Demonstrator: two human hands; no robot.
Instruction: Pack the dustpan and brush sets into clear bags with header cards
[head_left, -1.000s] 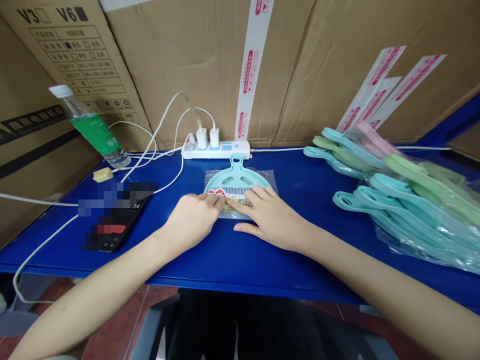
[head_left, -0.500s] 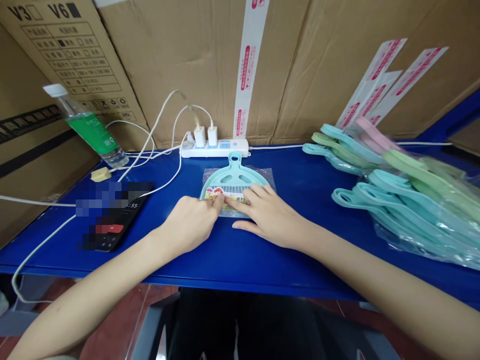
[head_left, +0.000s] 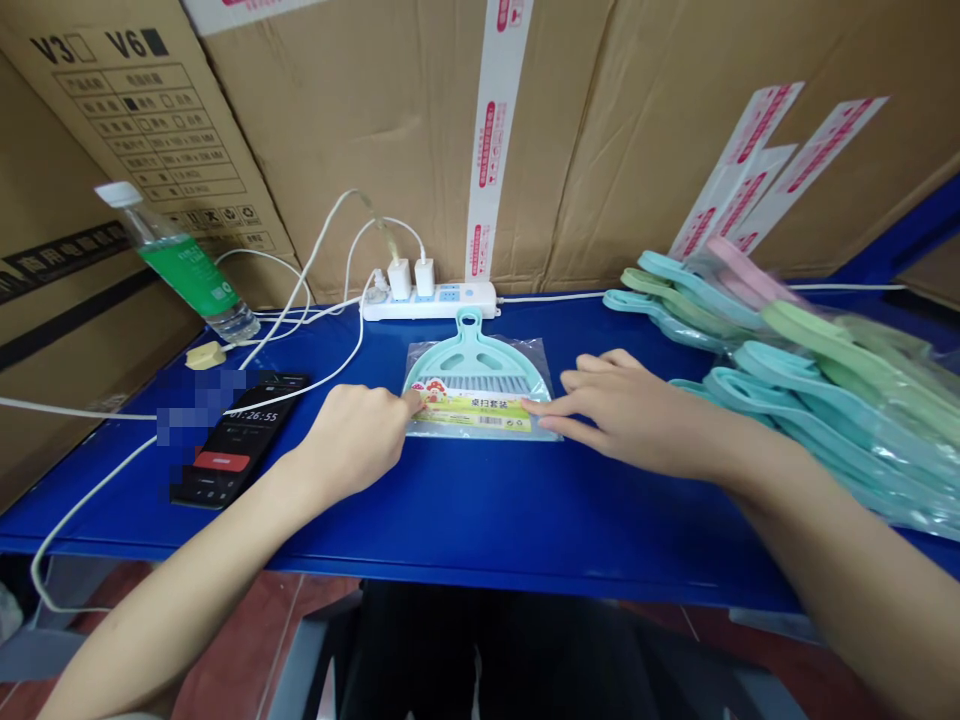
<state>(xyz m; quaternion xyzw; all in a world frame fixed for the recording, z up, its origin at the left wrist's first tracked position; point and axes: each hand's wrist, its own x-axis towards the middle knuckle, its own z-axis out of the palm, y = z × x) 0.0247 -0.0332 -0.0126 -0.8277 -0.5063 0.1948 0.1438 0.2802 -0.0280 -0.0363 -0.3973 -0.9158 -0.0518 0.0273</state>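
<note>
On the blue surface [head_left: 465, 520], left hand [head_left: 352, 440] loosely curled, fingertips on the left edge of a bagged plastic dustpan [head_left: 474, 365]; right hand [head_left: 637, 410] spread wide, fingers at its right edge, nothing gripped. Dustpan lying flat between them: light, stiff, slippery in its film, probably safest taken by the protruding handle [head_left: 469, 322]. Beyond, a power strip [head_left: 427, 302]; far right, heaped spare dustpans [head_left: 817, 420].

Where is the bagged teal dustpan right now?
In the head view, the bagged teal dustpan lies on the blue table, between the left hand and the right hand, just below the white power strip.
</note>
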